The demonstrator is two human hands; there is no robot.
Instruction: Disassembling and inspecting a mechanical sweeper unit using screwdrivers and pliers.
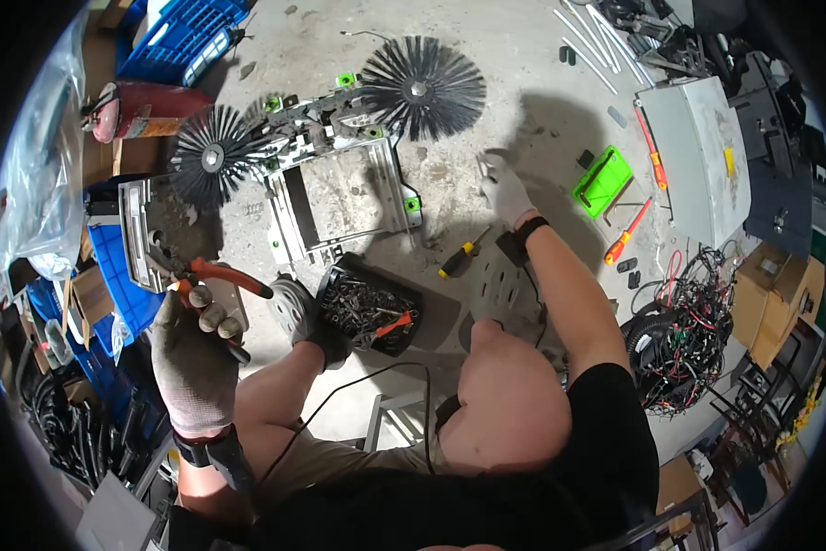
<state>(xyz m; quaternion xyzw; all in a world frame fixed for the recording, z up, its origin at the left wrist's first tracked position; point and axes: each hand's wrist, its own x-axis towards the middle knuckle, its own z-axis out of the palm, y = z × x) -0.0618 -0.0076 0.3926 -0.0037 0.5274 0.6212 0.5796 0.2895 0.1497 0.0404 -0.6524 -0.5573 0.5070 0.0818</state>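
Note:
My left hand (195,354), in a grey-soiled glove, is closed round pliers (220,275) with orange handles; their jaws are by the metal frame piece at the left. My right hand (505,190), in a pale glove, is over the floor right of the large round brush, fingers apart and nothing visible in them. Ahead lies a metal frame assembly (339,195) with green corner pieces and two black round brushes (419,90), (213,158). Between my feet sits a black bin (369,303) of screws and small metal parts. A yellow-black screwdriver (463,253) lies near my right foot.
Right on the floor are a green tray (603,182), red-yellow screwdrivers (628,232), a grey metal box (697,156) and tangled cables (679,340). Blue crates (181,41), a red cylinder (142,112) and black hoses (82,418) crowd the left. A black cord crosses my lap.

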